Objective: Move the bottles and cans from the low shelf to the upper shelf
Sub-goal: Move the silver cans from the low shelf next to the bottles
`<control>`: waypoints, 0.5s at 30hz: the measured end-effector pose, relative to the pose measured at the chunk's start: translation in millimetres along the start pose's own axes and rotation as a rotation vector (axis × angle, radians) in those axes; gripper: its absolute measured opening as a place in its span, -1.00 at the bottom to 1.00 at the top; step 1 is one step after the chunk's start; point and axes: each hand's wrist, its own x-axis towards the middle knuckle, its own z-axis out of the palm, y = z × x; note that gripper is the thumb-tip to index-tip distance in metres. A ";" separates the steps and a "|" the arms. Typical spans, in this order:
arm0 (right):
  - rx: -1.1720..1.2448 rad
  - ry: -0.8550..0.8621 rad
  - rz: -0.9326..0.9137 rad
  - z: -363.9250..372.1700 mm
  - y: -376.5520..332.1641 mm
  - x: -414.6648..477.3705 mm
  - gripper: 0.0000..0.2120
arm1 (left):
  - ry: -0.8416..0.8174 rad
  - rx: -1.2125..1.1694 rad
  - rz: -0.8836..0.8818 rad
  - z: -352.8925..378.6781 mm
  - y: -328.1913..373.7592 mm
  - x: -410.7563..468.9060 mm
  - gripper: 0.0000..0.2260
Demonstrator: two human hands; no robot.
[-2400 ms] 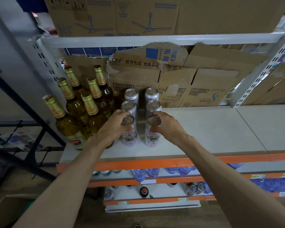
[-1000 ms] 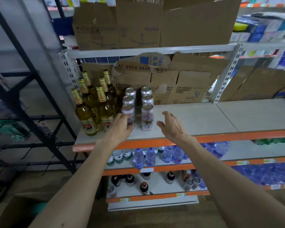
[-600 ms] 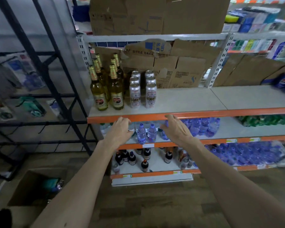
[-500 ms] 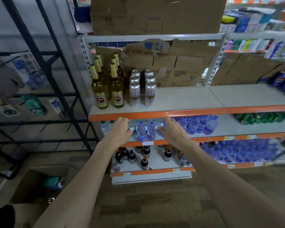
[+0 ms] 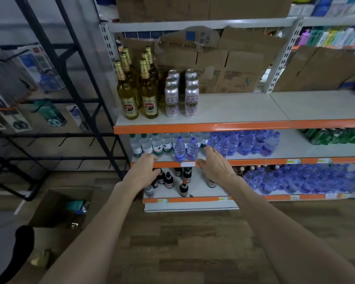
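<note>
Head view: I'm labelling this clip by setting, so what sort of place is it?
Most likely a small shop or its stockroom: tiered shelves with price tags, water bottles in rows, and cartons behind the cans.

Upper shelf [image 5: 244, 107] bare right of cans [image 5: 181, 99], bottles [image 5: 136, 89] crowding left end

- Six gold-foiled beer bottles [image 5: 129, 95], upper shelf, left of centre.
- Six silver beer cans [image 5: 171, 99], in two rows beside them.
- Two empty hands: left hand [image 5: 140, 173], right hand [image 5: 215, 167], mid-frame.
- Small dark bottles [image 5: 183, 187], lowest shelf: partly hidden, uncountable.
</note>
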 end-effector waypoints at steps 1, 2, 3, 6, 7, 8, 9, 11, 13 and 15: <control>0.005 -0.009 0.009 7.1 0.8 4.5 -0.59 | -0.012 -0.006 -0.017 1.3 -3.9 3.1 -0.64; -0.004 -0.031 0.014 16.0 2.0 10.1 -0.58 | -0.020 -0.010 -0.031 4.8 -10.4 8.8 -0.65; -0.022 -0.059 0.015 25.9 2.6 16.7 -0.58 | -0.033 -0.018 -0.045 8.9 -17.4 15.9 -0.65; -0.045 -0.095 0.024 63.6 3.2 41.9 -0.62 | -0.087 -0.019 -0.049 31.6 -43.6 43.4 -0.66; -0.034 -0.100 0.027 79.5 4.9 51.8 -0.62 | -0.106 -0.023 -0.058 42.9 -52.3 53.7 -0.69; -0.027 -0.116 0.027 106.9 10.7 66.6 -0.61 | -0.118 -0.032 -0.072 64.4 -68.4 68.3 -0.71; -0.030 -0.128 0.014 138.5 20.4 82.6 -0.61 | -0.117 -0.035 -0.081 90.1 -86.5 84.3 -0.73; -0.032 -0.134 0.012 207.7 50.6 114.7 -0.61 | -0.128 -0.043 -0.089 152.2 -129.4 117.7 -0.76; 0.003 -0.136 0.057 277.8 89.0 140.4 -0.60 | -0.141 -0.039 -0.095 223.3 -176.8 146.7 -0.78; 0.044 -0.111 0.069 344.9 131.1 165.7 -0.61 | -0.142 -0.032 -0.097 295.3 -219.6 173.9 -0.75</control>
